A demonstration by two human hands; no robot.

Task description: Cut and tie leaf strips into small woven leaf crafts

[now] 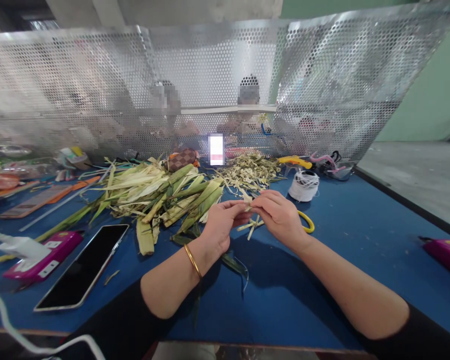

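Observation:
Near the middle of the table, my left hand (pixel 220 221) and my right hand (pixel 279 214) meet fingertip to fingertip. Both pinch a small pale strip of corn husk (pixel 247 197), mostly covered by the fingers. Just below them lies a cross-shaped bit of husk (pixel 253 228). A yellow loop handle (pixel 308 223) shows partly from behind my right hand. To the left spreads a heap of green and cream corn husks (pixel 161 192). Beyond my fingers is a pile of small husk pieces (pixel 253 170). A spool of white thread (pixel 303 187) stands at the right.
A phone (pixel 84 267) and a purple power strip (pixel 45 256) with a white plug lie at left. Another purple power strip (pixel 448 255) is at far right. A perforated metal screen (pixel 217 65) closes off the back; people sit behind it. A yellow-handled tool (pixel 295 161) lies near it.

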